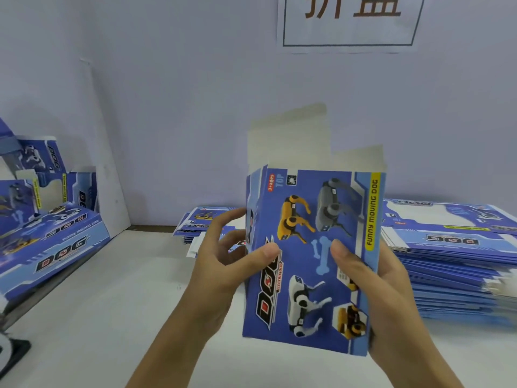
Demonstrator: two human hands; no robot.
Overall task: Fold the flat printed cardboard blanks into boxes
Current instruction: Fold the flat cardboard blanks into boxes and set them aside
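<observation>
I hold a blue printed box upright above the white table, its front showing toy dogs and the word DOG. Its white top flaps stand up open. My left hand grips the box's left side, thumb on the front face, fingers spread along the narrow side panel. My right hand grips the right edge, thumb pressed on the front near the bone print, fingers behind. A tall stack of flat blanks lies to the right. A smaller pile of blanks lies behind my left hand.
Folded boxes lie heaped at the left edge of the table. A white wall with a paper sign stands behind. A dark object sits at the lower left corner.
</observation>
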